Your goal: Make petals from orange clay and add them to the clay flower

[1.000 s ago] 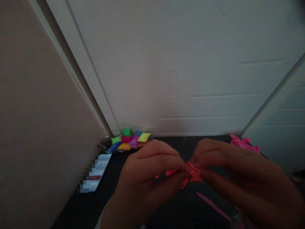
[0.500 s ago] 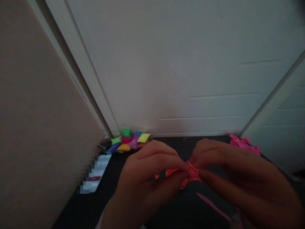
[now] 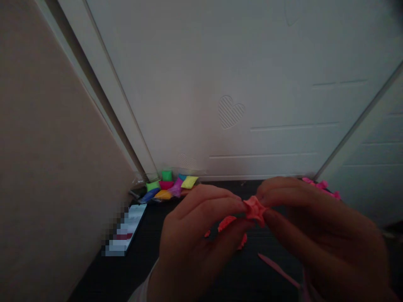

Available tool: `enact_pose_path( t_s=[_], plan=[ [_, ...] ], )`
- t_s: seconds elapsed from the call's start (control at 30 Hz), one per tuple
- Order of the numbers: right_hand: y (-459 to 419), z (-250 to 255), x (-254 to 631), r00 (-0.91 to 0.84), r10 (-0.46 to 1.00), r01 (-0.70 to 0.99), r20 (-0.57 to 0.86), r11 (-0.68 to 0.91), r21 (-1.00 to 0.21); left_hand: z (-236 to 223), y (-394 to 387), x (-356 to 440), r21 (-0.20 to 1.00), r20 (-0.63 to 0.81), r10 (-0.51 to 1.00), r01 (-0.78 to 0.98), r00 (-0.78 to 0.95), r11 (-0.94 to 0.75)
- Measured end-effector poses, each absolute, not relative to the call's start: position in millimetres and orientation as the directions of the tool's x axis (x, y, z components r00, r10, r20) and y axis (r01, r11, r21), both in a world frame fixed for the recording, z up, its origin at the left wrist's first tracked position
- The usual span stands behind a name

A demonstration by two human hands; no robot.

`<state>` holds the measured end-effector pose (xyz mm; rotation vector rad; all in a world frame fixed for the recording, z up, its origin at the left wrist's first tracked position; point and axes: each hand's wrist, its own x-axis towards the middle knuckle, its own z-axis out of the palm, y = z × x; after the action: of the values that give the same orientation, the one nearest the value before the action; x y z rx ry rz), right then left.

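A small coral-pink clay star point(image 3: 255, 208), with a hollow in its middle and pointed corners, is held up over the dark tabletop. My left hand point(image 3: 201, 239) pinches its left side between thumb and fingers. On the other side, the thumb and fingertips of my right hand point(image 3: 324, 235) are closed on the star's right edge. Coral clay pieces point(image 3: 227, 223) lie on the table behind and below my left hand, partly covered by it. A pink modelling tool point(image 3: 278, 268) with a pointed end rests near my right wrist.
Colourful clay packets point(image 3: 166, 184) in clear plastic lie at the back left. A phone point(image 3: 134, 222) lies on the left beside the wall. Bright pink pieces point(image 3: 323, 186) are at the back right, partly behind my right hand. A white panel point(image 3: 189, 84) rises behind the table point(image 3: 176, 289).
Both hands have lifted slightly with the clay star. It has turned between my fingers, so its hollow face shows more plainly. My right hand has shifted a little left.
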<state>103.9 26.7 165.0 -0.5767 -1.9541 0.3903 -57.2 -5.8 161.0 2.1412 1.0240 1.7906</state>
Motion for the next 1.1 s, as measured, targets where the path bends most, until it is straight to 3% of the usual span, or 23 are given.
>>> enact_pose_path(
  t_s=[0.17,0.43,0.87,1.1],
  plan=[
    [26,163,102,-0.36,0.571,0.255,0.738,0.821,-0.511,159,-7,-53,0.469,0.836,0.548,0.516,0.001,-0.717],
    [23,164,98,-0.324,0.546,0.227,0.773,0.838,-0.497,157,-7,-52,0.408,0.877,0.481,0.54,-0.006,-0.737],
    [15,155,86,-0.176,0.579,0.076,0.796,0.815,-0.575,151,-6,-50,0.425,0.899,0.426,0.433,-0.101,-0.795],
    [20,154,85,-0.148,0.475,0.021,0.867,0.878,-0.478,152,-3,-45,0.371,0.928,0.35,0.413,-0.13,-0.832]
  ],
)
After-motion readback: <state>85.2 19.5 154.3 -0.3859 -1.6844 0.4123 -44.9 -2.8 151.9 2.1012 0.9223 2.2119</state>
